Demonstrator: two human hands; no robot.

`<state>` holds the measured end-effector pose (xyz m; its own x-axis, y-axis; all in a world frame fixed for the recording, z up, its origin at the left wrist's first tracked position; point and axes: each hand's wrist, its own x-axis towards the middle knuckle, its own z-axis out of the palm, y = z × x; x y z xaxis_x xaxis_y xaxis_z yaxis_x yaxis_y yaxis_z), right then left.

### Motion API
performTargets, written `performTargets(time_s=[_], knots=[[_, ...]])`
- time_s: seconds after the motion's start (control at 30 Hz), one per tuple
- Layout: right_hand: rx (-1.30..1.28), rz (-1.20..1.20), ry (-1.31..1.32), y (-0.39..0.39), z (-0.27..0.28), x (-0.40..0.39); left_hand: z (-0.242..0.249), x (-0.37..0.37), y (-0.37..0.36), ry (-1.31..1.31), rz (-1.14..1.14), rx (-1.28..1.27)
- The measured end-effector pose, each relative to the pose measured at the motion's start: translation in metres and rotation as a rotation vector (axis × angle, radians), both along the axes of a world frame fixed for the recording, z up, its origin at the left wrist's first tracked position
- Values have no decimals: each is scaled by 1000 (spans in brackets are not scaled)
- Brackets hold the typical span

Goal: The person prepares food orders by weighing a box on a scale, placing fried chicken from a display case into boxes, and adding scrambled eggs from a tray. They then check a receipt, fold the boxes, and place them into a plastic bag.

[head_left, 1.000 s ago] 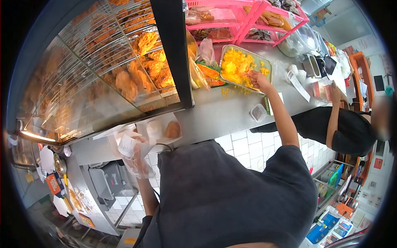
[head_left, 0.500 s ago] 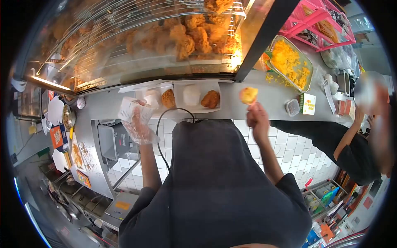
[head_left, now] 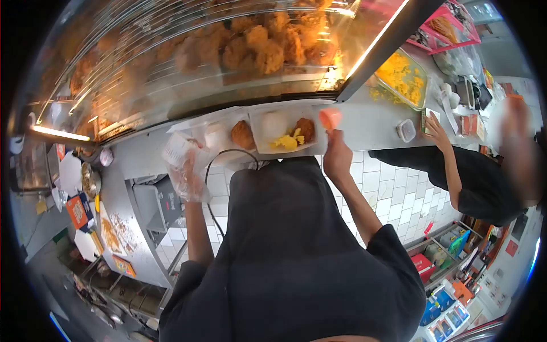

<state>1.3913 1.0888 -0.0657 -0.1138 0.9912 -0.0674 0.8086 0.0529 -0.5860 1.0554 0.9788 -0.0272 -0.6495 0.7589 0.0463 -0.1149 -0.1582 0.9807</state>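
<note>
My right hand (head_left: 338, 153) is closed on the handle of an orange scoop (head_left: 330, 118), held just right of an open paper box (head_left: 263, 148). In that box are a white rice mound (head_left: 273, 123), a piece of fried chicken (head_left: 305, 130) and a heap of yellow scrambled-egg-like food (head_left: 288, 140). Beside it, a second open box holds another rice mound (head_left: 216, 137) and fried chicken (head_left: 243, 134). My left hand (head_left: 192, 171), in a clear plastic glove, is closed on a printed paper slip (head_left: 179, 149) at the left box's edge.
A glass warming case (head_left: 216, 85) full of fried chicken stands behind the counter (head_left: 364, 128). A tray (head_left: 420, 102) of yellow food and a small lidded tub (head_left: 405, 131) are at right. A co-worker's hand (head_left: 437, 134) touches a small carton. A black cable (head_left: 209, 194) hangs before me.
My right hand has moved left with the scoop, which was loaded and now looks empty. Yellow food now lies in the right box. The co-worker's hand has reached the carton.
</note>
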Motion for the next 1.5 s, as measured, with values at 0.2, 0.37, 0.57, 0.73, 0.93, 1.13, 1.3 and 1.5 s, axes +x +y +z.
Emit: performTargets(time_s=[0.2,0.37,0.57,0.73,0.93,1.13,1.3,1.5], knots=[[312,-381,49,94,14,104,-74,-17,-30,409,150,-318],[223,-262,-415,222,3,204,-39,30,13,197,-3,-109],[363,23,-618,336,-40,261,19,136,70,213,35,-71],[251,367,-723,368,-58,259,-5,162,65,31,22,-18],[208,476,-771,363,-69,251,5,189,83,96,132,-69],[261,529,-151,395,-102,284,-7,185,66,85,146,-185],[-537,-37,497,359,-44,280,-41,172,43,478,255,-70],[-249,-186,320,337,-67,302,-38,152,34,672,138,1]])
